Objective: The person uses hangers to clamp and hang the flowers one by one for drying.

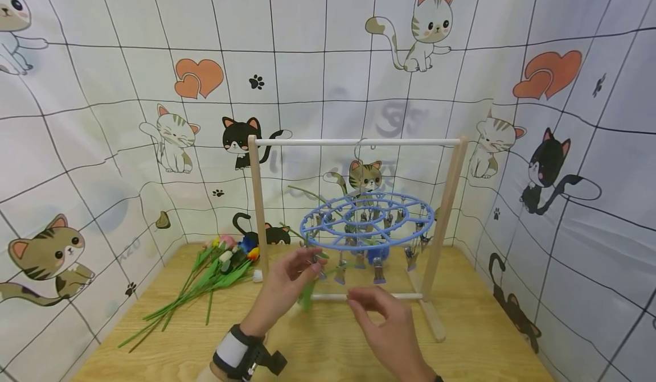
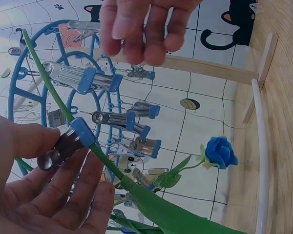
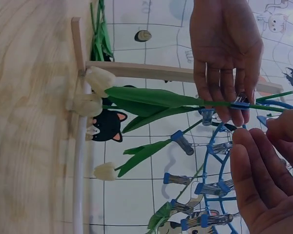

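Note:
My left hand pinches a metal clip with blue tips between thumb and fingers, at the left side of the round blue clip hanger. The clip bites a green tulip stem, whose leaves and white flower heads point down toward the table in the right wrist view. Close by, my right hand has its fingers loosely bent and holds nothing. Another white tulip and a blue rose hang from other clips.
A wooden stand with a white top bar carries the hanger by its hook. Several artificial flowers with long green stems lie on the left of the wooden table. A cat-print cloth surrounds the table.

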A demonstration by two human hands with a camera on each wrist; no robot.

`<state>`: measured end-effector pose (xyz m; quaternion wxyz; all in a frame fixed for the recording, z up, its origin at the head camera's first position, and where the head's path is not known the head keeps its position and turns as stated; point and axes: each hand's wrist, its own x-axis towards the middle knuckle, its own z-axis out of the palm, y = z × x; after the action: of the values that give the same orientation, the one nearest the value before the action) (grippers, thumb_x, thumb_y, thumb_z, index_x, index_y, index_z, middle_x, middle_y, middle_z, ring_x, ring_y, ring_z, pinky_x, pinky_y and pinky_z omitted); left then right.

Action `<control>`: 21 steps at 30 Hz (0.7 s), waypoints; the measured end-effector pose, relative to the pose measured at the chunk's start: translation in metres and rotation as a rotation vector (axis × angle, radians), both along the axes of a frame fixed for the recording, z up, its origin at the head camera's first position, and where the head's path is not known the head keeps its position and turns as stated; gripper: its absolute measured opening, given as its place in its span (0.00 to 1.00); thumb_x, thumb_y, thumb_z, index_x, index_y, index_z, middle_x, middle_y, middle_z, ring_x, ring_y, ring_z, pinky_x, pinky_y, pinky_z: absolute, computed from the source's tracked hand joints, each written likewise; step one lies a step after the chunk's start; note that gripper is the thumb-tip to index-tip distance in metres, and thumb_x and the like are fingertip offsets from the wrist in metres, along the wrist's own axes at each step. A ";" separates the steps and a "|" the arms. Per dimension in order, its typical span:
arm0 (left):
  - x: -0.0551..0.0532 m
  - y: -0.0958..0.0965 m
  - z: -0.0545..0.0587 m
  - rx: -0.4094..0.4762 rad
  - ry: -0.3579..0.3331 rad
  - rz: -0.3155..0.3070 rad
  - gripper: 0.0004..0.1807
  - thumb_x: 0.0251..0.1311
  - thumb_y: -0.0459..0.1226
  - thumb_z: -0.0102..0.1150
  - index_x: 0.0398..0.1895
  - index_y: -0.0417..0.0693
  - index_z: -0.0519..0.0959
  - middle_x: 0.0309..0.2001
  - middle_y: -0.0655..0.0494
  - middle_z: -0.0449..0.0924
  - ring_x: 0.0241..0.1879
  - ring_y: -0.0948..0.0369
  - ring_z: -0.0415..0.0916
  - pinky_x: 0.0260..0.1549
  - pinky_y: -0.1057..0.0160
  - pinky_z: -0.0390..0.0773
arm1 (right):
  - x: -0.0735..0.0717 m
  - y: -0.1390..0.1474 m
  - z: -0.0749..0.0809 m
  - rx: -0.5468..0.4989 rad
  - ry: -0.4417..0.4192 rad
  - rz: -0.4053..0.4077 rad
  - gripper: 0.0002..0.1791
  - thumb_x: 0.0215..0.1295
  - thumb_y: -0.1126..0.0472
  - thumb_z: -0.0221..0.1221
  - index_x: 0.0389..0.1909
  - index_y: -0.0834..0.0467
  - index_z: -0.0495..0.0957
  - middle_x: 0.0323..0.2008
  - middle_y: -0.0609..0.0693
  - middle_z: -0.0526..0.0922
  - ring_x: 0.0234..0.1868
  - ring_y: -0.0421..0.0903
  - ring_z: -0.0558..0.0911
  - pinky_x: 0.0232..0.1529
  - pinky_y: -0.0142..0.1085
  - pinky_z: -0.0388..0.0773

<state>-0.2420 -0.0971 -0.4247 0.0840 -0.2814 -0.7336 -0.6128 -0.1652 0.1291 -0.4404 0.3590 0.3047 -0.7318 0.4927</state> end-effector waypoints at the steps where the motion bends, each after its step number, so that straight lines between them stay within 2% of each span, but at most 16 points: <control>1: -0.001 0.000 0.000 0.001 0.003 0.000 0.18 0.72 0.44 0.59 0.62 0.58 0.75 0.54 0.50 0.81 0.53 0.57 0.79 0.53 0.59 0.79 | -0.001 0.002 -0.004 0.007 -0.003 -0.008 0.19 0.60 0.74 0.68 0.46 0.50 0.82 0.41 0.46 0.86 0.37 0.43 0.86 0.37 0.33 0.83; 3: -0.002 -0.001 0.000 0.001 0.012 0.002 0.17 0.73 0.44 0.58 0.62 0.58 0.75 0.54 0.49 0.81 0.53 0.57 0.79 0.53 0.58 0.79 | -0.004 0.005 -0.013 0.018 -0.016 -0.022 0.18 0.61 0.72 0.68 0.46 0.48 0.82 0.41 0.45 0.86 0.37 0.42 0.86 0.37 0.33 0.83; 7: -0.004 -0.003 0.001 -0.008 0.031 0.019 0.17 0.73 0.42 0.58 0.63 0.59 0.75 0.54 0.54 0.81 0.53 0.54 0.79 0.52 0.57 0.80 | -0.013 0.012 -0.031 0.033 -0.051 -0.035 0.17 0.62 0.69 0.68 0.47 0.45 0.82 0.42 0.39 0.85 0.38 0.40 0.85 0.37 0.34 0.84; 11: -0.006 -0.004 0.001 -0.022 0.035 0.047 0.17 0.74 0.41 0.57 0.63 0.60 0.75 0.54 0.57 0.81 0.54 0.54 0.79 0.51 0.57 0.80 | -0.016 0.015 -0.040 0.037 -0.092 -0.044 0.18 0.62 0.69 0.69 0.46 0.43 0.82 0.41 0.37 0.85 0.38 0.39 0.85 0.38 0.33 0.83; 16: -0.009 -0.006 0.000 -0.018 0.023 0.063 0.17 0.74 0.40 0.57 0.63 0.61 0.74 0.56 0.58 0.81 0.55 0.59 0.78 0.52 0.57 0.80 | -0.010 0.014 -0.037 0.030 -0.118 -0.062 0.19 0.60 0.71 0.69 0.44 0.43 0.82 0.40 0.38 0.85 0.37 0.39 0.85 0.37 0.33 0.83; 21: -0.013 -0.008 -0.003 0.005 0.010 0.049 0.19 0.74 0.41 0.56 0.66 0.55 0.73 0.56 0.56 0.80 0.55 0.57 0.78 0.53 0.54 0.79 | 0.002 0.011 -0.027 0.010 -0.128 -0.036 0.20 0.59 0.74 0.68 0.44 0.47 0.82 0.40 0.40 0.85 0.36 0.42 0.85 0.37 0.37 0.84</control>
<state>-0.2553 -0.1048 -0.4282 0.1034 -0.2662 -0.7383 -0.6111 -0.1637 0.1402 -0.4675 0.3189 0.2609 -0.7610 0.5011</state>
